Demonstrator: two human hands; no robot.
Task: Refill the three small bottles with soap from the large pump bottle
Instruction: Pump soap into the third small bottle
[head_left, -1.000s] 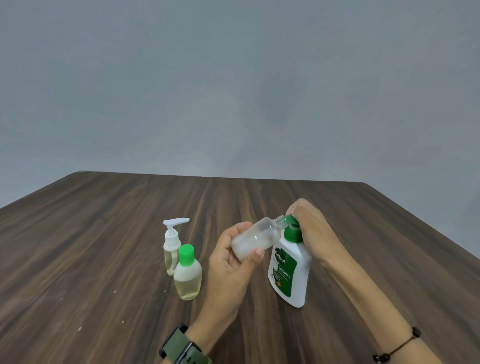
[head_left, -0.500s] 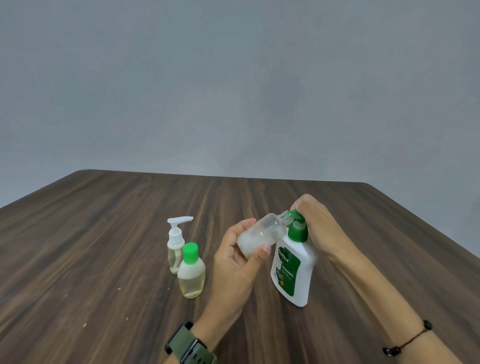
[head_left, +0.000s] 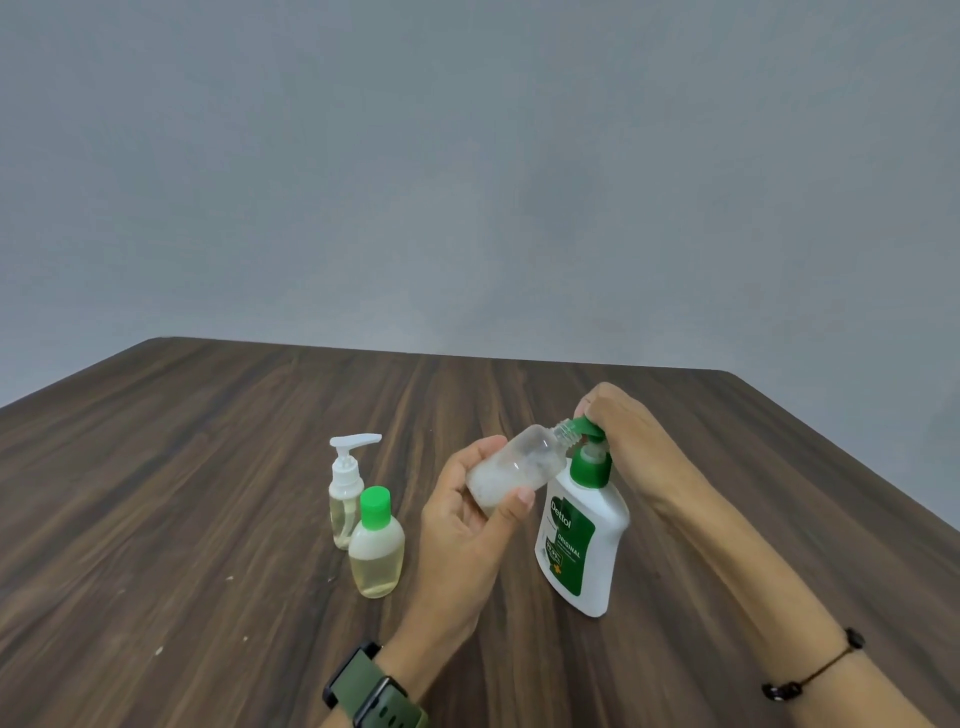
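Now the green pump head (head_left: 589, 427) is sitting higher than half a second ago, rising under the right hand (head_left: 621, 441), whose fingers are curling over it; by my reading one stroke is finishing and another is coming. Curling around the clear small bottle (head_left: 511, 470), the left hand (head_left: 470, 512) is tilting its threaded neck against the spout. Below the right fingers, the smooth white pump bottle (head_left: 584, 545) is standing on the dark wood-grain table (head_left: 208, 467). Beyond the left fingers, two capped bottles of yellowish liquid (head_left: 376, 545) are waiting.
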